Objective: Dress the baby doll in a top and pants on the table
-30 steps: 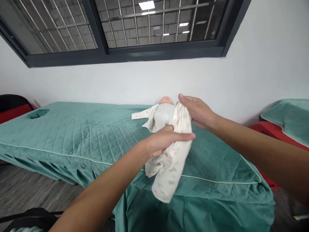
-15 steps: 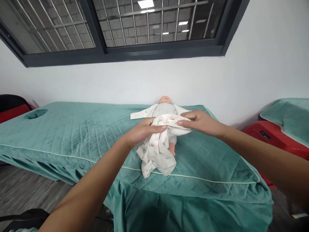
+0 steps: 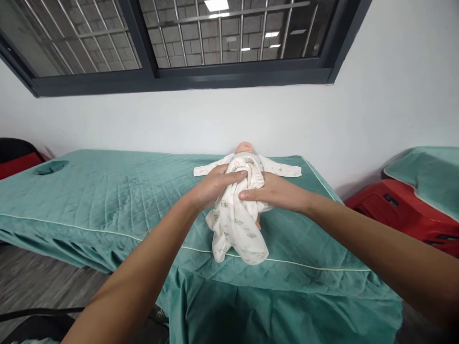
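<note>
A baby doll (image 3: 245, 147) lies on its back on a teal quilted bed (image 3: 107, 196), head toward the wall, sleeves of a white top spread to both sides. A white printed baby garment (image 3: 236, 224) drapes over the doll's body and legs. My left hand (image 3: 212, 185) grips the garment's upper edge from the left. From the right, my right hand (image 3: 273, 192) holds the same bunched edge, fingers pointing left. One doll foot shows just under my right hand.
The bed has a face hole (image 3: 49, 167) at its far left and a white piped edge along the front. A red stool (image 3: 401, 212) and another teal-covered bed (image 3: 430, 177) stand at the right. A barred window (image 3: 172, 38) is above.
The garment came down from hanging in the air onto the doll. Both hands moved toward the doll's chest and closer together, bunching the garment's top edge.
</note>
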{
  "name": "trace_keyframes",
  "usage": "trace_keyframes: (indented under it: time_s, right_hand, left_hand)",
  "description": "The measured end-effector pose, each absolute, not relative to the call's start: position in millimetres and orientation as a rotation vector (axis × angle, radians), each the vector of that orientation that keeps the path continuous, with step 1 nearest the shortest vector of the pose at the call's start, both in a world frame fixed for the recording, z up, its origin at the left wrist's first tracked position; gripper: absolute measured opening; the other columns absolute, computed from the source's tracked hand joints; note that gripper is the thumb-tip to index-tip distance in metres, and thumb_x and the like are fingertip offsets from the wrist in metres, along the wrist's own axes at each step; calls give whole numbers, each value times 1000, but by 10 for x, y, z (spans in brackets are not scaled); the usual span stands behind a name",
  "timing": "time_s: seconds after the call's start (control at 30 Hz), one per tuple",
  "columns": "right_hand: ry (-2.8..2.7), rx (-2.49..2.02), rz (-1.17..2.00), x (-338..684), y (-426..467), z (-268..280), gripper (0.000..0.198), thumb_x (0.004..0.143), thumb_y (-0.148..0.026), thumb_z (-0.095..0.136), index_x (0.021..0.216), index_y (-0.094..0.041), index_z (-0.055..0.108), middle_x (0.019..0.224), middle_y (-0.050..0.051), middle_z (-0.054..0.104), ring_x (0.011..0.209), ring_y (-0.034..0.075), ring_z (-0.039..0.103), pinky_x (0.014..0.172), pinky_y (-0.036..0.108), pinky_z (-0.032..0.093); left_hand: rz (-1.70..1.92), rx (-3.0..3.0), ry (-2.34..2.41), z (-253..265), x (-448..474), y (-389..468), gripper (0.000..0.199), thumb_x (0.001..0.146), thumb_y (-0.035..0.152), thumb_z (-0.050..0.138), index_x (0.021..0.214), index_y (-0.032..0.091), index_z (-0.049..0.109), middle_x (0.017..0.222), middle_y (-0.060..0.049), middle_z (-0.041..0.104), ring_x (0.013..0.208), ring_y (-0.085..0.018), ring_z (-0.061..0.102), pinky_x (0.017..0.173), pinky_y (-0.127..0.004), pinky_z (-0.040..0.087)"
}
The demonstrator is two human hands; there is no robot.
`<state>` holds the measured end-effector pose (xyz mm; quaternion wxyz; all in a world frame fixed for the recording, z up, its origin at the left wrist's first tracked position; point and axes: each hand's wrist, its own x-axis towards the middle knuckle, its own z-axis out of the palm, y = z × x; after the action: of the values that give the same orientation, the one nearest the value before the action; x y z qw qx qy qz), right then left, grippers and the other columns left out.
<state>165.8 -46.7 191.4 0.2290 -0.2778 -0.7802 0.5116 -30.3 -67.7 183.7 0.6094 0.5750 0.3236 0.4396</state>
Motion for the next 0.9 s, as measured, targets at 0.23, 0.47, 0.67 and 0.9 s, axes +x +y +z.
trace_keyframes:
  time_s: [0.23,0.47,0.67,0.9]
  right_hand:
    - [-1622,-832,1566,1549,-379,1802,31,81,-37,70,102,-14,72,95,8,74,89,22,69,84,36,55]
    - [-1215,-778,1774,1556,-348,1612,32,86,-33,66,109,-12,68,96,10,74,87,22,70,79,33,59]
    - [-1627,-762,1997,1652,-556,1414,45,73,-39,83,109,-15,71,89,7,74,82,19,70,80,33,59]
    - [-1389,-802,1803,1665,-522,1530,34,83,-35,73,109,-13,70,86,9,75,75,20,71,72,30,59]
  left_hand:
    - [929,1178,681,1580,-275,-714,56,75,46,79,117,11,66,98,-13,75,86,-24,71,77,-32,55]
    - [895,1166,768,1451,-361,-745,52,67,30,87,112,11,69,104,-13,74,90,-24,71,79,-31,55]
    - [1032,1083,764,1345,-355,-712,51,70,35,84,111,8,69,94,-14,75,77,-22,71,70,-31,56]
    - [813,1239,813,1425,-291,-874,50,77,48,77,112,13,70,103,-12,75,87,-21,70,78,-30,54]
